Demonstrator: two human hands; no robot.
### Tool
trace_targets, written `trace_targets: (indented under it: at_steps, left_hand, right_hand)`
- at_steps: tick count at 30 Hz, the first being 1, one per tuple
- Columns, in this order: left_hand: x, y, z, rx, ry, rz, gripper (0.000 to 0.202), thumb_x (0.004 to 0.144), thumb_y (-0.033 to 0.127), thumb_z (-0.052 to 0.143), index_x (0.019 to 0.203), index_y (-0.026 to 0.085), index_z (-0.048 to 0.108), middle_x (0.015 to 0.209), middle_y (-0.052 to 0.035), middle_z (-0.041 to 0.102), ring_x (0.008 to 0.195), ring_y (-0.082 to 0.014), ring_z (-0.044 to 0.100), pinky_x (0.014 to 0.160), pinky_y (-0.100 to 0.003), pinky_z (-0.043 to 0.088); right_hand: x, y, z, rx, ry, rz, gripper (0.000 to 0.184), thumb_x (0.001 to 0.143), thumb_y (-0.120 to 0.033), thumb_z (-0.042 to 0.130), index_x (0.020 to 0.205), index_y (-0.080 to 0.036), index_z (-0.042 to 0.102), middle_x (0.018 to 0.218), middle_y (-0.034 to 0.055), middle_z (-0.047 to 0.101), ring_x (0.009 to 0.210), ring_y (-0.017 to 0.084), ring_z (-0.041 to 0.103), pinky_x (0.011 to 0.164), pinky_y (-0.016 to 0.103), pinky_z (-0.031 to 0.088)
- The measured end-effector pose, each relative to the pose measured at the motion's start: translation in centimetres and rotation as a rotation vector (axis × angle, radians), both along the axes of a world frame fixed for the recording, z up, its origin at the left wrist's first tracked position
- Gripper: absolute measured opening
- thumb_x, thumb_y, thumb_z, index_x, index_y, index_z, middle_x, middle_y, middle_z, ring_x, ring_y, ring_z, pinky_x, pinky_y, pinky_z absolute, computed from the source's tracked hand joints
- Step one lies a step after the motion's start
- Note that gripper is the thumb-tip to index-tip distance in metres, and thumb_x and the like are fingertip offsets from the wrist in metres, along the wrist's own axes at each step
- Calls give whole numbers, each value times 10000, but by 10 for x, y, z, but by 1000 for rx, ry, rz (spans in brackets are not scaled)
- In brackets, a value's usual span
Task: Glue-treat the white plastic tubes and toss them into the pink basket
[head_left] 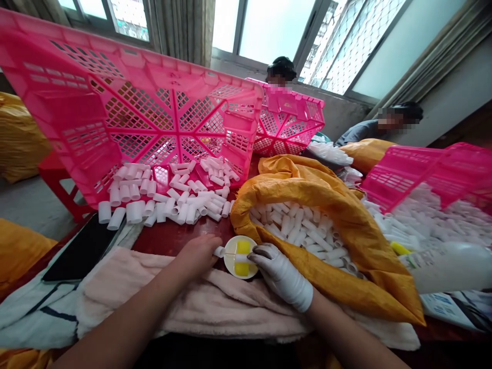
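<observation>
Both hands (202, 253) (280, 274) on white tubes (219, 251)

The right hand (280, 274) wears a thin white glove (289, 283), close-fitting and faintly shiny, with fine creases over the back. Dark patches mark its fingertips (263, 250); whether stains or openings, it is hard to tell. The cuff (306, 301) ends at the wrist in a plain edge. The left hand (200, 253) and both forearms (134, 310) are bare.

Tubes (135, 211) are white, the sack (367, 241) orange, the latticed basket (178, 133) pink.
</observation>
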State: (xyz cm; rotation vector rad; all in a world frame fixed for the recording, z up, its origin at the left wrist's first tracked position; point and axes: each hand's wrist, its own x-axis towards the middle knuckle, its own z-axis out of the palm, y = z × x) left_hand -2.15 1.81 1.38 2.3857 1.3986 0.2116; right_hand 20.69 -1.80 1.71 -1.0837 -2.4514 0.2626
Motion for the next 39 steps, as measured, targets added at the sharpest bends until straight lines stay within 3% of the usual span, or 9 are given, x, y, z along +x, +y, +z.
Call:
trace_targets:
  at_steps: [5,11,19,21,25,28,31,35,39]
  left_hand:
    - [0,0,1,9,0,7,103,693,136,433,709,190,520,778,-10,559,763,-139,524,679,-228,383]
    - [0,0,2,-6,12,20,127,681,126,432,723,191,533,806,-18,576,767,-140,526,674,-231,377]
    - [-1,2,2,-19,-2,74,94,735,245,442,723,192,519,767,-24,591,734,-155,541,621,-238,358]
    - [2,1,6,32,16,90,107,747,266,446,737,186,517,765,-35,594,752,-168,546,639,-249,362]
    - [8,-5,17,132,36,94,103,754,269,460,785,185,510,741,-34,595,733,-169,561,631,-249,365]
    - [12,-12,21,119,-4,43,90,747,267,469,789,203,517,738,-11,604,704,-151,568,609,-231,363]
    - [15,-20,22,52,-46,-6,106,731,282,478,803,224,532,754,6,612,706,-145,574,595,-218,365]
    - [26,-33,22,-13,-26,-35,141,738,312,455,811,236,548,770,-4,629,720,-166,593,584,-228,384]
    - [43,-47,21,43,104,74,191,733,257,433,866,195,555,746,-67,640,703,-223,609,589,-287,419]
  right_hand:
    - [0,-12,-8,63,131,-90,266,863,-141,397,1095,-207,509,1021,82,548,927,188,522,810,359,474]
    - [0,-22,-13,61,188,-11,266,847,-128,440,1080,-222,528,1056,80,538,950,167,531,795,313,479]
    - [-8,-28,1,114,-86,135,177,827,-133,483,866,-246,613,898,24,640,788,176,541,684,336,468]
    - [-12,-27,3,77,78,107,196,831,-129,469,914,-255,594,925,33,631,826,175,553,718,342,476]
    - [-21,-17,4,-50,764,-208,227,845,-173,452,1050,-254,505,1069,62,568,959,187,557,788,365,504]
    - [-27,-12,10,-182,968,-255,204,839,-212,474,1035,-257,511,1060,49,577,922,186,581,758,355,529]
    - [-26,-14,20,-142,912,-141,193,817,-177,509,987,-266,535,1027,27,570,960,171,556,836,338,491]
    - [-20,-17,30,-105,597,4,187,836,-170,477,979,-264,551,1010,30,577,964,168,545,844,325,461]
    - [-26,-11,25,-258,349,-336,290,886,-366,355,816,-189,574,707,42,611,631,153,577,567,258,471]
